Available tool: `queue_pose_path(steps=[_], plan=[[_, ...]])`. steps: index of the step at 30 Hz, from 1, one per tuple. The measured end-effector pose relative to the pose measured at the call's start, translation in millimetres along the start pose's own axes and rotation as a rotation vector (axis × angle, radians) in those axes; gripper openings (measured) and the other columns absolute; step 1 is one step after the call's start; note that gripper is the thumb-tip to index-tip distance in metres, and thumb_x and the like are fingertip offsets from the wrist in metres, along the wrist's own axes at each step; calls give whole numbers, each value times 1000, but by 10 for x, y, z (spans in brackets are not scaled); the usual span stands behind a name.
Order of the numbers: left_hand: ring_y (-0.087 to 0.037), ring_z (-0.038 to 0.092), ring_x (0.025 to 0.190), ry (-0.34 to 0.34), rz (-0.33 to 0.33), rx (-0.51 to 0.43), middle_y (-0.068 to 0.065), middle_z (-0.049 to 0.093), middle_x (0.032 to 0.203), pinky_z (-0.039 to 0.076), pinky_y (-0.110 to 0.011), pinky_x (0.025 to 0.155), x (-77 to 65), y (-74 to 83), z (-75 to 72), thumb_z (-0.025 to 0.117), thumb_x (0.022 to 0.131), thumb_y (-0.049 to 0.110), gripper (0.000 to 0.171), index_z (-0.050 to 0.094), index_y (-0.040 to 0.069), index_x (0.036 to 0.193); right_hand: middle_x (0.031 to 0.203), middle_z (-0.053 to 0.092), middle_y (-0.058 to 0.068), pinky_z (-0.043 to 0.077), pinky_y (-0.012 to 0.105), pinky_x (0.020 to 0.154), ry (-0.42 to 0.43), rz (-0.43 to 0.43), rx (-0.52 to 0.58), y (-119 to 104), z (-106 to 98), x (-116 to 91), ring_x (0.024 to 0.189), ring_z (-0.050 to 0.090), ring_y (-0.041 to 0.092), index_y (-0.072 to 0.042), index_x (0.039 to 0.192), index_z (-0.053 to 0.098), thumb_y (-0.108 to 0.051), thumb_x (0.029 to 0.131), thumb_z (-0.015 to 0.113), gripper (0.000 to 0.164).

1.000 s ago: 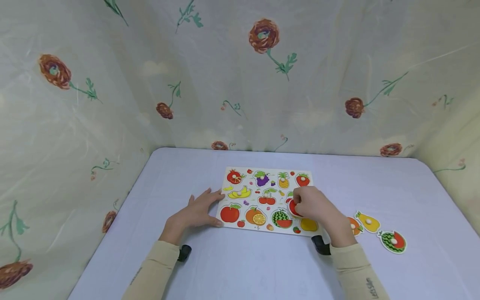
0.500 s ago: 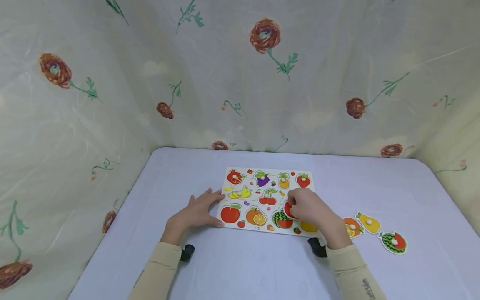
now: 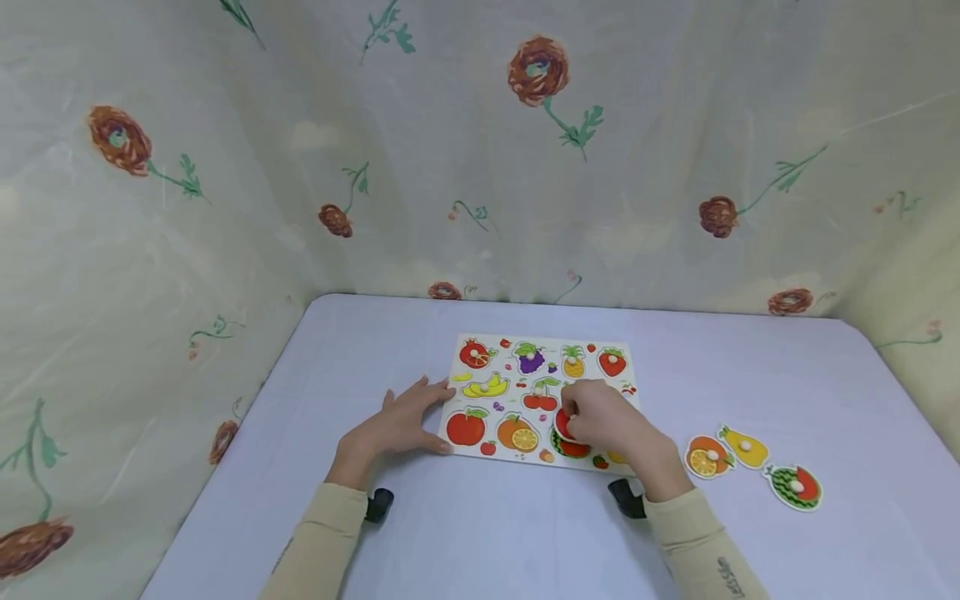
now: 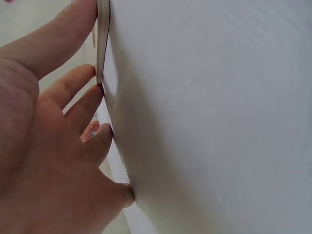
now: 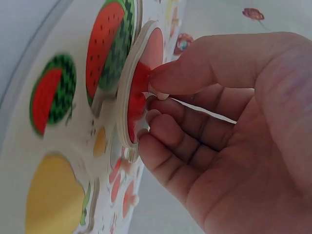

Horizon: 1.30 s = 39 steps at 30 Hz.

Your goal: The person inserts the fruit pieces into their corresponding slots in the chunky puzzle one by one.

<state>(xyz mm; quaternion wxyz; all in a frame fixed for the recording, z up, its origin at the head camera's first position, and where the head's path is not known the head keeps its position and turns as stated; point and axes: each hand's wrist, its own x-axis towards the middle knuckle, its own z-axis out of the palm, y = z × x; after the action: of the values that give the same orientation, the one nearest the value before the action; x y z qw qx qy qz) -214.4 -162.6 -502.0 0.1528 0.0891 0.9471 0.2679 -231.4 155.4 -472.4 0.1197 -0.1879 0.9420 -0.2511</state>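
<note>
A white wooden fruit puzzle board (image 3: 551, 348) lies in the middle of the table. My right hand (image 3: 607, 417) pinches the knob of a red fruit puzzle piece (image 5: 139, 87), its fingers curled behind the knob. In the right wrist view this piece stands tilted against or just over the board, beside the printed watermelon (image 5: 105, 44); contact is hard to tell. My left hand (image 3: 393, 425) lies spread at the board's left edge, with fingertips on the edge and thumb near the front corner. In the left wrist view its fingers (image 4: 85, 107) are extended.
Right of the board lie loose knobbed pieces: an orange (image 3: 708, 457), a pear (image 3: 742, 446) and a watermelon (image 3: 793, 487). Knobbed pieces such as bananas (image 3: 486, 386) and grapes (image 3: 529, 358) sit in the board. A flowered curtain (image 3: 420, 233) surrounds the table.
My right hand has slid left over the board with the red piece, from beside the watermelon picture to partly over it. My left hand keeps its place. The loose orange piece is now fully uncovered.
</note>
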Motion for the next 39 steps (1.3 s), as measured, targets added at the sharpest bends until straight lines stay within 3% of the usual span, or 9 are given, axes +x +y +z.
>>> queue_pose_path(steps=[10, 17, 39], plan=[[-24, 12, 156, -8, 5, 10, 4, 34, 162, 0, -68, 122, -9, 11, -27, 85, 75, 36, 88, 42, 28, 151, 70, 53, 3, 40, 26, 55, -1, 2, -8, -181, 67, 36, 69, 50, 18, -12, 77, 62, 1, 83, 62, 14], [-24, 12, 156, -6, -7, 7, 3, 34, 162, 0, -67, 122, -18, 5, -31, 86, 74, 34, 89, 42, 29, 151, 65, 48, 1, 37, 26, 54, 2, -42, -26, -241, 110, 55, 65, 48, 17, -14, 71, 58, 2, 82, 61, 20], [-25, 11, 157, -51, -3, -12, 3, 33, 163, 0, -68, 122, -11, 12, -58, 86, 74, 33, 90, 41, 28, 152, 74, 56, -1, 41, 27, 63, -11, -132, 1, -400, 254, 107, 73, 50, 15, -13, 78, 64, 3, 82, 61, 16]])
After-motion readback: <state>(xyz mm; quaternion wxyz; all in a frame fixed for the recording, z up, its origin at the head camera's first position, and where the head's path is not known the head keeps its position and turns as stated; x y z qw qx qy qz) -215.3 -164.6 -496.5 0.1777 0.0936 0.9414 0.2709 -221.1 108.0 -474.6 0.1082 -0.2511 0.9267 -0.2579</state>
